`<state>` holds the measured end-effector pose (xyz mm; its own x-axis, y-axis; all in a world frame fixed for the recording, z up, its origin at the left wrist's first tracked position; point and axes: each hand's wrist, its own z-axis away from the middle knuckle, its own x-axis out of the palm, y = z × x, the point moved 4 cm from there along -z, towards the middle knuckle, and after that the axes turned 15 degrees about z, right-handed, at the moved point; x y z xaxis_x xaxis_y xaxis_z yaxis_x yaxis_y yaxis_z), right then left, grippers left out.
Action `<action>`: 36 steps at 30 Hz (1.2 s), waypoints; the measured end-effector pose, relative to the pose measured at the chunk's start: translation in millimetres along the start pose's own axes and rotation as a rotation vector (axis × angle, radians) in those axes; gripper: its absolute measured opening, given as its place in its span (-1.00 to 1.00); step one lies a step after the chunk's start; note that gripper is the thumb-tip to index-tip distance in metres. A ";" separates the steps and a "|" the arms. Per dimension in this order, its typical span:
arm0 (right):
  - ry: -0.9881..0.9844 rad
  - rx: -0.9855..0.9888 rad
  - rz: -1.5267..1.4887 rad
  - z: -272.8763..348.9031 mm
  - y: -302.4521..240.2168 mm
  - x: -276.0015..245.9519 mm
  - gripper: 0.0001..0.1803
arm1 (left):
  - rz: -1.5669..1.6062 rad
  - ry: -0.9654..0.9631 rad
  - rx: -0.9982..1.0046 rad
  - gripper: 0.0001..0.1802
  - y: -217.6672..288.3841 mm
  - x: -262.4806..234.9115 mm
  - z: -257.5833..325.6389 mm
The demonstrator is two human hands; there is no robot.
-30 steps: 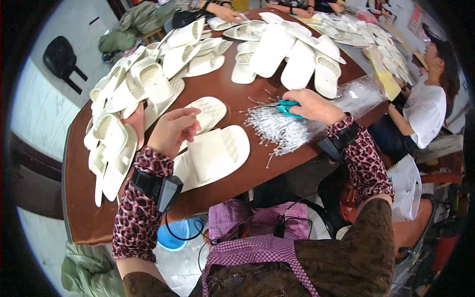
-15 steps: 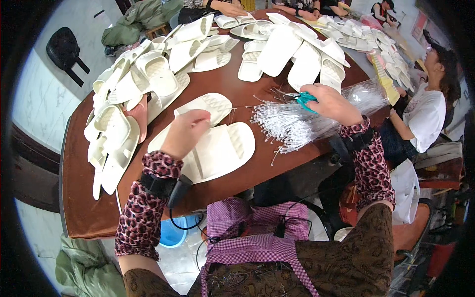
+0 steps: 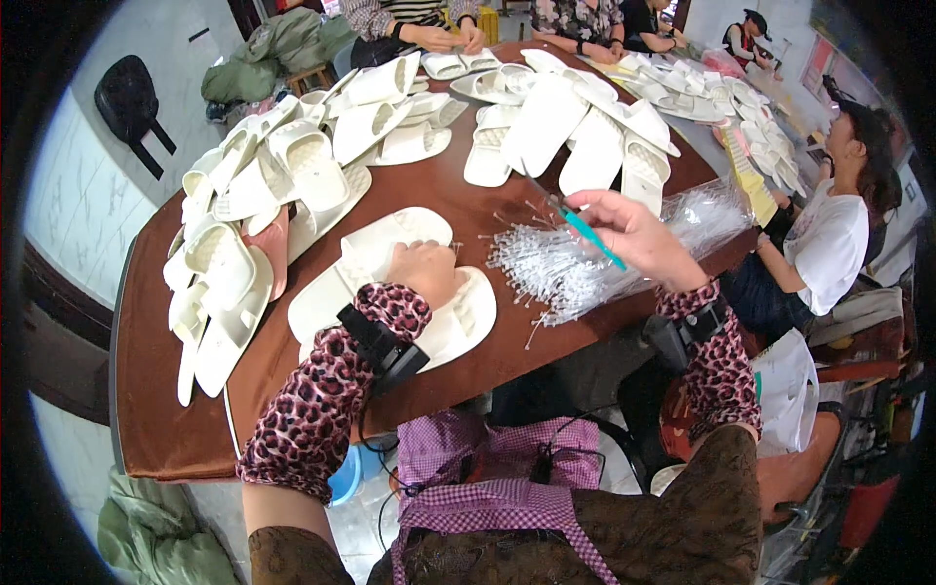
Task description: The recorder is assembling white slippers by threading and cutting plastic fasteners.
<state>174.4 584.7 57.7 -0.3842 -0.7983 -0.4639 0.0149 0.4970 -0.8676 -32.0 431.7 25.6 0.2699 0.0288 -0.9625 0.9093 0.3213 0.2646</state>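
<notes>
Two cream, smooth foam-like slippers point(image 3: 475, 310) lie under the left grip point(image 3: 426, 275); whether it clasps anything, I cannot tell.
They should be light, springy, hardly fragile, best taken by the sole edges; the right grip point(image 3: 632, 234) holds one teal-handled metal cutter point(image 3: 595, 241), near one bundle of thin white plastic strands point(image 3: 551, 265), too many to count.

The left hand point(image 3: 426, 273), fingers curled down, is over a pair of cream slide slippers point(image 3: 409, 234) lying side by side on the brown tabletop point(image 3: 283, 390); whether it grips anything is hidden. The right hand point(image 3: 639, 242) holds teal-handled scissors point(image 3: 593, 240), blades pointing away, above a bundle of white-tipped clear plastic strands point(image 3: 551, 265). More cream slippers point(image 3: 307, 161) are heaped at the left and far side, with a pink slipper point(image 3: 271, 253) among them. At the right sits a co-worker in a white top point(image 3: 829, 234).
</notes>
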 end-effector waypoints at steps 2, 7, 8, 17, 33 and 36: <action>-0.013 0.020 -0.028 1.9 -2.9 5.2 -0.54 | 0.041 -0.010 -0.025 -0.69 -4.0 2.1 -6.8; 0.005 0.067 -0.119 1.7 -8.7 21.6 -0.50 | 0.139 0.025 -0.022 -0.81 -4.6 2.0 -4.4; -0.007 0.085 -0.232 2.6 -12.9 25.8 -0.47 | 0.135 0.017 -0.023 -0.81 -4.4 2.9 -4.0; -0.060 0.090 -0.274 1.2 -8.0 45.0 -0.46 | 0.181 0.079 0.027 -0.83 -13.4 5.0 -8.7; -0.192 0.259 -0.251 11.1 -4.8 58.8 -0.48 | 0.393 0.050 0.092 -0.75 -11.5 3.1 -6.7; -0.174 0.211 -0.223 15.0 1.4 60.3 -0.50 | 0.372 0.018 0.089 -0.68 -0.8 3.3 -12.2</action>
<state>165.1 532.2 25.9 -0.2367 -0.9344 -0.2664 0.1457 0.2369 -0.9605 -35.7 443.1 21.5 0.5820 0.1445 -0.8002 0.7743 0.2020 0.5997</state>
